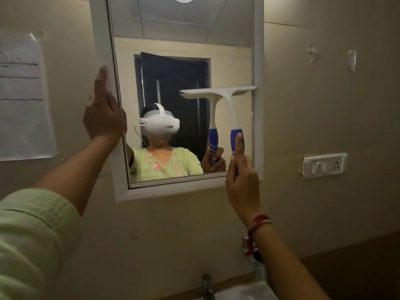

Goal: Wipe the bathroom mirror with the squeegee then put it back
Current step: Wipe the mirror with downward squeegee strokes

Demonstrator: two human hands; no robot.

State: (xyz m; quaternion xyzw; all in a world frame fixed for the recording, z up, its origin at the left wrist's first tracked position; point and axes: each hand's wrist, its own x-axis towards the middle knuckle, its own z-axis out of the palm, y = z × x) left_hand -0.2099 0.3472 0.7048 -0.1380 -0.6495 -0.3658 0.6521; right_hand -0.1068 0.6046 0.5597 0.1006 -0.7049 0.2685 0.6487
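A white-framed mirror (258,50) hangs on the beige wall ahead. A squeegee (229,105) with a white head and blue grip stands upright against the glass, its blade pressed flat on the right half at mid-height and reaching the right frame. My right hand (241,176) is closed around the blue grip near the mirror's lower right corner, thumb stretched up along it. My left hand (104,113) rests flat on the left frame, fingers pointing up, with nothing in it. The glass reflects the squeegee, a person and a dark door.
A taped paper sheet (23,94) hangs left of the mirror. A white switch and socket plate (324,165) sits on the wall to the right. Below, a metal tap (207,286) and the edge of a white basin (249,292) show at the bottom.
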